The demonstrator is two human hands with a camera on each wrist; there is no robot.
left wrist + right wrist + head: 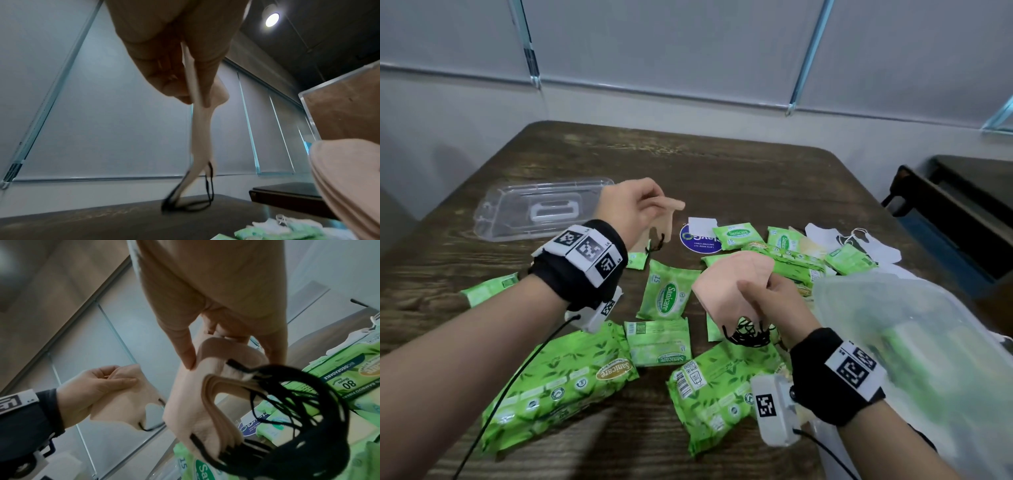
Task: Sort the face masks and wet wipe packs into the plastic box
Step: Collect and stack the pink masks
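Note:
My left hand (635, 209) pinches one beige face mask (661, 224) with black ear loops, held up above the table; in the left wrist view this mask (200, 129) hangs edge-on from the fingers (174, 78). My right hand (774, 301) grips a stack of several beige masks (726, 284), their black loops (748, 334) dangling in a tangle; the right wrist view shows the stack (207, 402) and the left hand (98, 386) beside it. Green wet wipe packs (664, 294) lie scattered on the table. The plastic box (914, 342) stands at the right.
The box's clear lid (537, 212) lies at the back left. White masks (859, 240) lie at the back right. Two large green packs (558, 387) sit near the front edge. A round blue sticker (698, 240) is on the wooden table (722, 164). A dark bench (962, 198) stands right.

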